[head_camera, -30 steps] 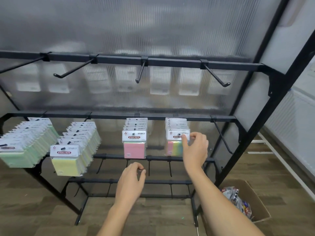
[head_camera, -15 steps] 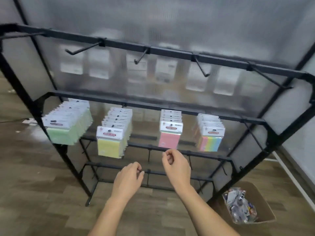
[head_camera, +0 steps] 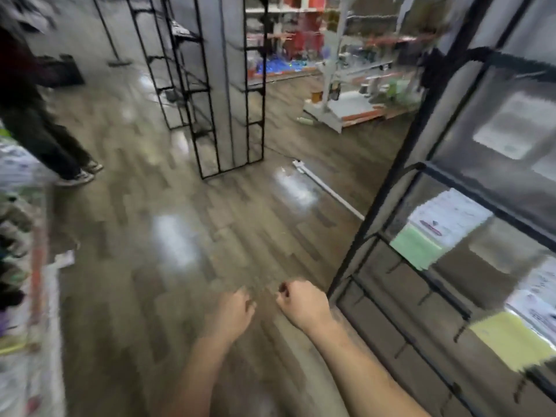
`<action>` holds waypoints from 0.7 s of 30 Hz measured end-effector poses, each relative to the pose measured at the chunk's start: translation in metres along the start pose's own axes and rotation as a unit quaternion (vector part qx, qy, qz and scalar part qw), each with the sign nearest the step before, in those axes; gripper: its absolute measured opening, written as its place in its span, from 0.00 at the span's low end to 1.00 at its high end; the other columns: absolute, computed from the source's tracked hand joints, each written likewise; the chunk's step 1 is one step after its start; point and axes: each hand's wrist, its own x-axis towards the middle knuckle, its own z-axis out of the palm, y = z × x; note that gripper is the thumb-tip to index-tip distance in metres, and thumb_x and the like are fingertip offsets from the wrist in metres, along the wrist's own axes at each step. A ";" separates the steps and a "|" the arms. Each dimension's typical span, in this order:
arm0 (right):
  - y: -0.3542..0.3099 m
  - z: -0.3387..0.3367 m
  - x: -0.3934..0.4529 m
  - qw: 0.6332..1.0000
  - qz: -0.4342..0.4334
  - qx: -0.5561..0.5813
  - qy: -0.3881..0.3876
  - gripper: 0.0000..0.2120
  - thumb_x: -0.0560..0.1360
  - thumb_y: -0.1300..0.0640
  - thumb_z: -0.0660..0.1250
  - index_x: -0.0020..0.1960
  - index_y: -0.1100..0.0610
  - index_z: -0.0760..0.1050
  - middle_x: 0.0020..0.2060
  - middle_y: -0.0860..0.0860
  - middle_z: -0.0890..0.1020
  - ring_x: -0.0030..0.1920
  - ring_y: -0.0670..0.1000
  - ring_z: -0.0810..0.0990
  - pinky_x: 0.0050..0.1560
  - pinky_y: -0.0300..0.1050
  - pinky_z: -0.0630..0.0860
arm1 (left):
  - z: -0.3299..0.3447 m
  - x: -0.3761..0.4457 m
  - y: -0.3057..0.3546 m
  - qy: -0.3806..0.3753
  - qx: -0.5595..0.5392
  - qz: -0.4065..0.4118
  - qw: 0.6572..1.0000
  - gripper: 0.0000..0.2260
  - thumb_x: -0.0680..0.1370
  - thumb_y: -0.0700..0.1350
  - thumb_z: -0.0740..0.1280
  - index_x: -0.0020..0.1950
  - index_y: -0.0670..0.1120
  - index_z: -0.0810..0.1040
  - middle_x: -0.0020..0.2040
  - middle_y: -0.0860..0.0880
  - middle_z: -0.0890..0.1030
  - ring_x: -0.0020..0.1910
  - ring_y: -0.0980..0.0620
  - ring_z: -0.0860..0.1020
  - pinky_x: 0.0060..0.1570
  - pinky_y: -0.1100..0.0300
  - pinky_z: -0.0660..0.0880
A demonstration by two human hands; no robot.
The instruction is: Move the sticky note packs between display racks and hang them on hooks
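Both hands — my left hand [head_camera: 233, 311] and right hand [head_camera: 302, 305] — hang loosely curled, holding nothing, above the wooden floor [head_camera: 186, 236]; sticky note packs [head_camera: 433, 233] hang on the rack [head_camera: 388, 188] beside me.

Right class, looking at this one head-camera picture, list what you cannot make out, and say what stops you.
- Print on the green pack and yellow pack: motion blur.
- Goods on the far shelves: small and smeared.
- Bystander at left: cut off by the top edge.
- Left hand and right hand: fingers curled under, so whether anything small is pinched cannot be told.
- Rack hooks: blurred.
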 end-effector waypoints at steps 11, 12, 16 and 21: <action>-0.135 0.060 0.206 0.985 -0.067 0.019 -0.156 0.15 0.76 0.46 0.61 0.58 0.51 0.78 0.55 0.53 0.83 0.57 0.57 0.81 0.53 0.47 0.77 | -0.069 0.116 -0.134 0.027 0.027 -0.162 0.986 0.12 0.80 0.53 0.61 0.57 0.48 0.77 0.57 0.46 0.78 0.58 0.45 0.77 0.54 0.55 0.73; -0.140 0.055 0.234 0.983 -0.070 0.018 -0.168 0.16 0.76 0.45 0.62 0.59 0.51 0.78 0.56 0.53 0.82 0.57 0.56 0.81 0.54 0.47 0.77 | -0.080 0.141 -0.142 0.030 0.031 -0.171 0.984 0.12 0.79 0.54 0.61 0.56 0.48 0.77 0.56 0.46 0.78 0.57 0.44 0.77 0.54 0.53 0.74; -0.171 0.011 0.348 0.977 -0.098 -0.008 -0.189 0.19 0.79 0.43 0.61 0.62 0.55 0.76 0.57 0.53 0.81 0.57 0.55 0.80 0.56 0.49 0.77 | -0.144 0.229 -0.157 0.030 0.052 -0.206 0.977 0.11 0.81 0.55 0.59 0.56 0.50 0.75 0.56 0.48 0.78 0.56 0.45 0.77 0.53 0.52 0.75; -0.249 -0.028 0.465 0.979 -0.157 0.011 -0.127 0.16 0.79 0.47 0.61 0.59 0.56 0.78 0.55 0.54 0.82 0.57 0.57 0.81 0.55 0.49 0.77 | -0.210 0.316 -0.193 0.067 0.033 -0.234 0.969 0.11 0.81 0.55 0.60 0.53 0.50 0.74 0.53 0.49 0.77 0.54 0.46 0.77 0.49 0.53 0.73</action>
